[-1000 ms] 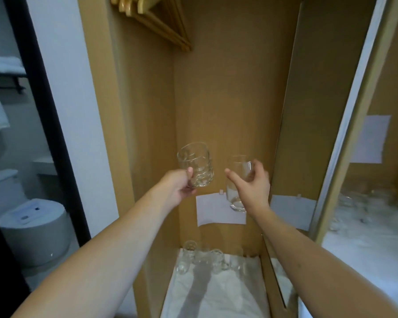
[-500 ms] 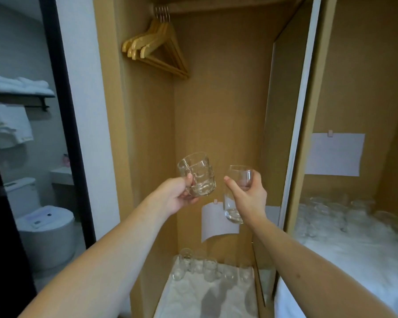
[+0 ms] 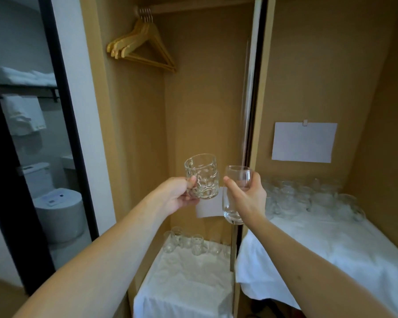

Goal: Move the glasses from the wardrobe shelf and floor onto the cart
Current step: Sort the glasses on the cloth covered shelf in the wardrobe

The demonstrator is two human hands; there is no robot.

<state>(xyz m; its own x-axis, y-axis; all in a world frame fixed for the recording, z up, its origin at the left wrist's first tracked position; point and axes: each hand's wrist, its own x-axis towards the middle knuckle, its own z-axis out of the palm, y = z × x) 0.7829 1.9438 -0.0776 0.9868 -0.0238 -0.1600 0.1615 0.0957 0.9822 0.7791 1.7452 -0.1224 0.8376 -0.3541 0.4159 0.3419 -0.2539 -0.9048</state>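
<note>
In the head view the left hand (image 3: 178,196) grips a dimpled tumbler (image 3: 201,176) from the side and the right hand (image 3: 247,198) wraps a smooth tall glass (image 3: 236,193), both upright and lifted in front of the wardrobe, probably so one trip carries two. Below them, far on the low white cloth (image 3: 184,278), stand roughly six more glasses (image 3: 191,242); on the right shelf's white cloth (image 3: 326,246) sits a far cluster of glasses (image 3: 308,196) too blurred to count. The cart is not in sight.
</note>
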